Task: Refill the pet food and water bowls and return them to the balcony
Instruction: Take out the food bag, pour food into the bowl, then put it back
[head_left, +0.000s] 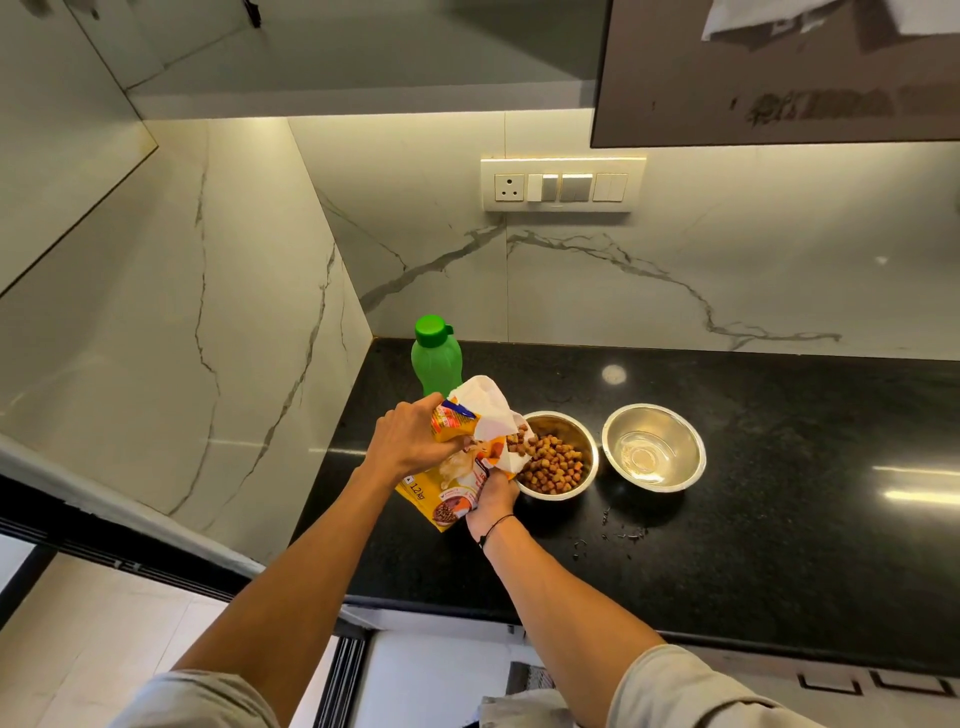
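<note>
A yellow pet food bag (457, 483) is tilted over a steel food bowl (584, 439) on the black counter, and brown kibble spills from its white mouth into the bowl, which holds a heap of kibble. My left hand (408, 441) grips the bag's upper part. My right hand (491, 501) holds the bag from below, near the bowl's left rim. A second steel bowl (685, 441) stands just right of the first, with what looks like a little water at its bottom. A green water bottle (436, 358), capped, stands upright behind the bag.
The black counter (753, 545) runs right and toward me, with a few dark crumbs (618, 532) in front of the bowls. A marble wall closes the left and back sides. A switch panel (563, 186) sits on the back wall under an overhead cabinet.
</note>
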